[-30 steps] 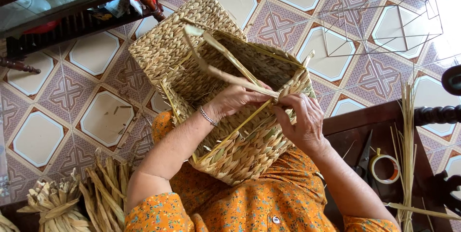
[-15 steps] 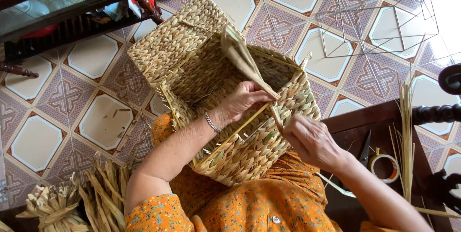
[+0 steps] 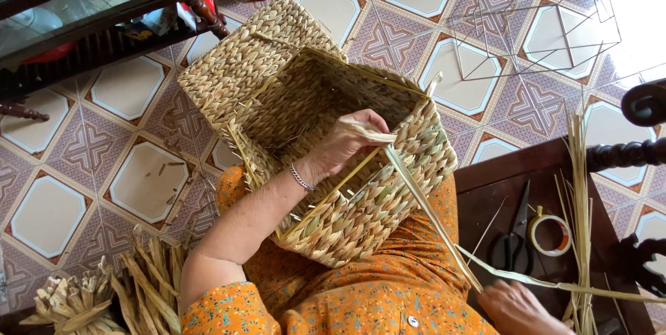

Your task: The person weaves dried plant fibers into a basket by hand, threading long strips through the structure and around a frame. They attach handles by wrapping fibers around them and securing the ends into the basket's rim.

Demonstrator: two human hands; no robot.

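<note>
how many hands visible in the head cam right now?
2. Left hand grips the strand at the basket rim; right hand sits at the bottom edge, partly cut off, by the scissors.

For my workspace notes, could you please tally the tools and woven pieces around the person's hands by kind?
Woven basket: 1
Woven lid: 1
Scissors: 1
Tape roll: 1
Wire frame: 1
Total: 5

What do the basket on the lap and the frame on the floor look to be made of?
The basket looks woven from dried, flattened plant fibre, matte straw-coloured with greenish streaks, like the loose strand the right hand pulls. The frame looks like thin bare metal wire: dark, straight, open-sided.
</note>
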